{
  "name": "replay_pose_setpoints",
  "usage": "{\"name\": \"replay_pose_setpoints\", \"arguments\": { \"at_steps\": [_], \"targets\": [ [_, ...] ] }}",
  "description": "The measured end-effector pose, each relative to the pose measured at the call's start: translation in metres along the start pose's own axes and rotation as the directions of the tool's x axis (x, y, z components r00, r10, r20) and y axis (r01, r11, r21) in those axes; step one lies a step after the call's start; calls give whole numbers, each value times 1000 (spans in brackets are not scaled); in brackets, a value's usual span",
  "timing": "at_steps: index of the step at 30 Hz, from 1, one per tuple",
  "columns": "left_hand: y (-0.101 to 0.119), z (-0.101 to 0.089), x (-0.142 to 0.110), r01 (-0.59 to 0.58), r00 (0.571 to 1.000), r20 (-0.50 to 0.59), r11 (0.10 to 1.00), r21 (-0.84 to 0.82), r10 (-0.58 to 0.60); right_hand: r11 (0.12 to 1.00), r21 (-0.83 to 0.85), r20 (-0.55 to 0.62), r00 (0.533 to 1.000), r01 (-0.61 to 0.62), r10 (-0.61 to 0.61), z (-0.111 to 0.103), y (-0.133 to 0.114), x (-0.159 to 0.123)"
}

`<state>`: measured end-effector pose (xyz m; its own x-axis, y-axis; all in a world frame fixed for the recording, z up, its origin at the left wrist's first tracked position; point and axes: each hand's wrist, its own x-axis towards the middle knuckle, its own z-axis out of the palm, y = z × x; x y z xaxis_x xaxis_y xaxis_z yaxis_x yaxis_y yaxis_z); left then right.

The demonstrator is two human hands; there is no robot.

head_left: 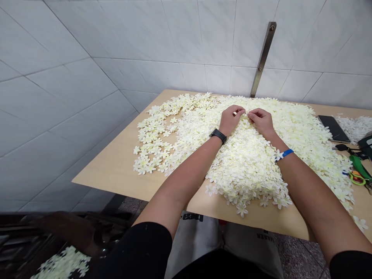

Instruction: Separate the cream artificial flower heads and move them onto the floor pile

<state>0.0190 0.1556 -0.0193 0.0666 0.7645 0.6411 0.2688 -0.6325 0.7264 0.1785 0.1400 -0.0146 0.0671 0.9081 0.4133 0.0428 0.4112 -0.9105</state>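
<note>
A broad heap of small cream-white artificial flowers [247, 170] with pale yellow centres covers much of the table. Over the far part of the heap, my left hand [231, 119] has thumb and index finger pinched together. My right hand [262, 121] pinches close beside it, the fingertips of both hands nearly meeting. Whatever sits between the fingertips is too small to tell from the pale flowers behind. A black watch [218, 135] is on my left wrist. A blue band [287, 152] circles my right wrist, and a flower [279, 155] rests against it.
On the right of the wooden table [113, 170] lie a black phone [334, 128], a pile of small white pieces [355, 129] and scissors with yellow-green handles [357, 178]. A tiled wall [174, 35] with a metal strip [263, 58] borders the back. More flowers [65, 263] lie low at left.
</note>
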Motion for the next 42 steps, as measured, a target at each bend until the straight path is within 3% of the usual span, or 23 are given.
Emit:
{"name": "replay_pose_setpoints", "arguments": {
  "at_steps": [42],
  "targets": [
    [3, -3, 3, 115, 993, 39, 960, -255, -108, 998, 7, 60, 996, -63, 62, -2, -2, -1]
  ]
}}
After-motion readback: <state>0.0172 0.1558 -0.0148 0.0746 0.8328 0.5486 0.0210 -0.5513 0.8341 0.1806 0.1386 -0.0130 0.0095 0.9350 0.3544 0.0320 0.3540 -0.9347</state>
